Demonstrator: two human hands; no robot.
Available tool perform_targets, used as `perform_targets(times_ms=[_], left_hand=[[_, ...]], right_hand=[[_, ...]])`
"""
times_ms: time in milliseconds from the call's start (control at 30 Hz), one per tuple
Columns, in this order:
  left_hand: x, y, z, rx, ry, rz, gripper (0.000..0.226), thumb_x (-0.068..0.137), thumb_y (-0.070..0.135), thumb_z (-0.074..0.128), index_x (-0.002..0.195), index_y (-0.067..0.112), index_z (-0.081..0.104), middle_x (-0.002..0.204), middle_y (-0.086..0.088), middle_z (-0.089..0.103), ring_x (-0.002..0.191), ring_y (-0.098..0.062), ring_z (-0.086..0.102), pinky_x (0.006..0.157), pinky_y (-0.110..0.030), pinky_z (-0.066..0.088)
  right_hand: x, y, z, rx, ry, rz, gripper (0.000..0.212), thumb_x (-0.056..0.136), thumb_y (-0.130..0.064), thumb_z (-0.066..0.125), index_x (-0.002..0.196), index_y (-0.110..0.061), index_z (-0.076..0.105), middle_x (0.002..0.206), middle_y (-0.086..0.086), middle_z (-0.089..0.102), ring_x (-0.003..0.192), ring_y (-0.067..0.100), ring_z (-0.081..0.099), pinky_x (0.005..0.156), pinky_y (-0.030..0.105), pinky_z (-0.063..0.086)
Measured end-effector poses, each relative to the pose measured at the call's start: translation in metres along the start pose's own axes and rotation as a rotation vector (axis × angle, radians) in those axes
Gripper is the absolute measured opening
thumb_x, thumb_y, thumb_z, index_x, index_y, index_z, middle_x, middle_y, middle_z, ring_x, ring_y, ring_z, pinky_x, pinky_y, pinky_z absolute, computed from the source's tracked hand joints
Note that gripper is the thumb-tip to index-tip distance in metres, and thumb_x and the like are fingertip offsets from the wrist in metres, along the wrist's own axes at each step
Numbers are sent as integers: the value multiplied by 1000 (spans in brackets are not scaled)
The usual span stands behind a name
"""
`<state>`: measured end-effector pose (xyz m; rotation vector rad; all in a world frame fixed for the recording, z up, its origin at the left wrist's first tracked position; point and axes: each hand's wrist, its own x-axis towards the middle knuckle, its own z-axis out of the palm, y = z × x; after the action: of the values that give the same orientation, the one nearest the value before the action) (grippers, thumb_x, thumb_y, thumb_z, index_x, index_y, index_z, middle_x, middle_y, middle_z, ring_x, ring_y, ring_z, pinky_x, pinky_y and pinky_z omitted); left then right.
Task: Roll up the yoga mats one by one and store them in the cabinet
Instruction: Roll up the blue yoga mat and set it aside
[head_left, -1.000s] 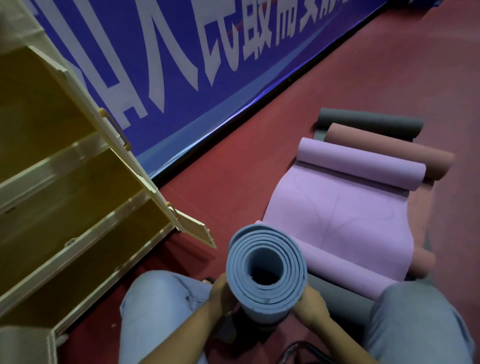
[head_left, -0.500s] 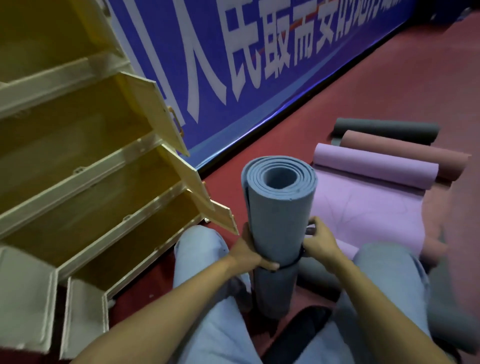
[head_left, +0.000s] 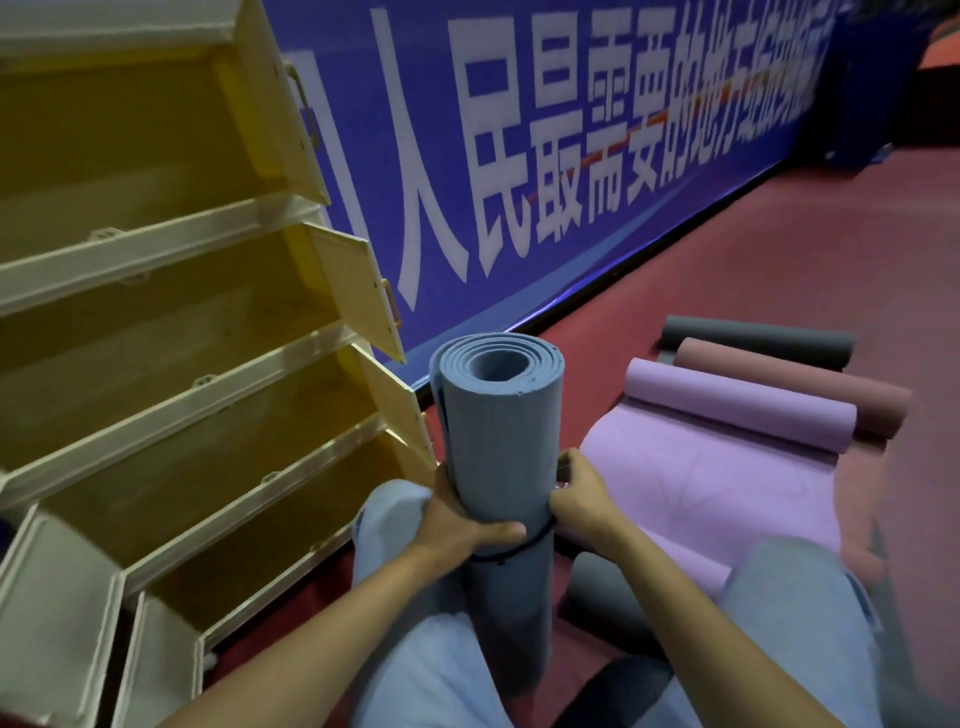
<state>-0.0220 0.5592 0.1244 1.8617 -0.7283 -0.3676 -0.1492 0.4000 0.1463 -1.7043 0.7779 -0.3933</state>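
A rolled blue-grey yoga mat (head_left: 496, 431) stands upright between my knees, its spiral end facing up. My left hand (head_left: 457, 519) grips its left side, thumb across the front just above a thin black band (head_left: 511, 551) that circles the roll. My right hand (head_left: 579, 493) pinches the roll's right edge at the band. The wooden cabinet (head_left: 171, 322) with several open yellow shelves stands at left, doors swung out. A lilac mat (head_left: 691, 467), partly unrolled, lies on the floor at right.
Behind the lilac mat lie a dusty-pink mat (head_left: 795, 389) and a dark grey mat (head_left: 758, 335). Another dark grey roll (head_left: 602, 592) sits by my right knee. A blue banner wall (head_left: 571, 156) runs behind. The floor (head_left: 779, 249) is red.
The view has tipped upward and the upright roll now stands slightly higher. Both hands have stayed at the band on the roll.
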Motion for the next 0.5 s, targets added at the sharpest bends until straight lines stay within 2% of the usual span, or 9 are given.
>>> perform_targets(times_ms=[100,200,333,433,500], left_hand=[[-3,1,-5,-4,41,-38,126,35,49,105,142,25,42,132,12,62,118,-5,61,96,-30,56],[-7,5,-6,-15,105,-53,124,33,57,103,138,27,45,129,12,63,115,-7,62,97,-36,58],[-10,29,-15,-6,211,42,111,36,53,104,132,32,53,122,18,68,110,-1,65,92,-36,60],[-4,68,-38,-3,282,154,113,37,51,104,136,29,54,124,19,68,114,1,64,88,-30,60],[2,94,-59,18,325,219,119,34,59,101,138,30,51,125,22,65,114,1,63,88,-29,59]], right_hand=[[5,-5,5,-72,-68,-6,39,60,-10,49,94,-22,62,97,-4,71,93,19,68,80,47,60],[11,-11,9,-64,-108,-19,50,54,-14,44,97,-19,69,95,-5,75,90,19,71,78,46,62],[-1,-51,2,-80,-78,-100,51,68,2,45,108,-21,66,98,-14,70,92,5,65,75,23,56],[2,-81,2,46,-19,-206,60,69,7,45,117,-23,66,109,-12,73,102,5,68,84,30,60],[5,-104,4,130,-4,-297,62,70,10,47,118,-25,65,114,-12,73,108,7,68,90,35,59]])
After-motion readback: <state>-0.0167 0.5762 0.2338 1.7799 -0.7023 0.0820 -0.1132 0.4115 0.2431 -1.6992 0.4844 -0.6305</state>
